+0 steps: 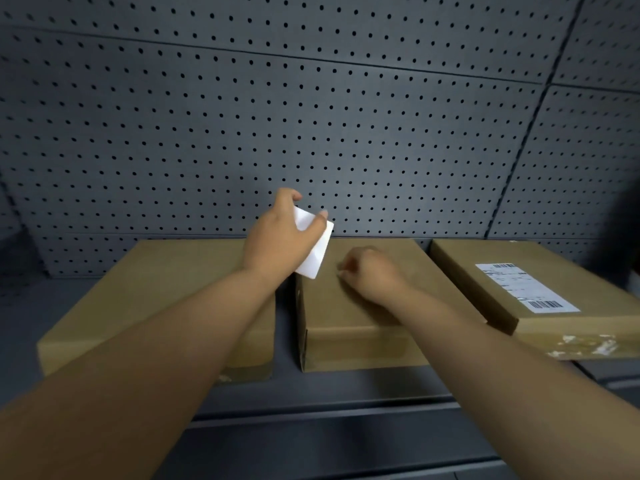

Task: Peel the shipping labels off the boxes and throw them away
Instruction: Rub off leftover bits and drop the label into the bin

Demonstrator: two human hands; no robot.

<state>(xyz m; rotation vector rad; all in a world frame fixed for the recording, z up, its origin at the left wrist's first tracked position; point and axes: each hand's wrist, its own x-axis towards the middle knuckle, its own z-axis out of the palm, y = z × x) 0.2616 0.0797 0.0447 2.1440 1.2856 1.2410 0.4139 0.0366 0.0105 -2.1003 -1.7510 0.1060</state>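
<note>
White and blank side out, a peeled label (313, 247) is pinched in the left hand (277, 237), lifted clear above the middle box (356, 306). The right hand (370, 275) rests curled on that box's top, holding nothing I can see. Of 3 boxes on the table (346, 389), the left box (156, 296) looks bare and the right box (540, 299) has its label (526, 287) stuck on. Peeling seems done here; next comes binning this label, though no bin is in view.

In my left hand (277, 237) the peeled label (313, 249) is plain white. Three boxes (360, 306) are brown; the rightmost's label (526, 287) is white with black barcodes. Behind, the grey pegboard (311, 116) is dotted with black holes.
</note>
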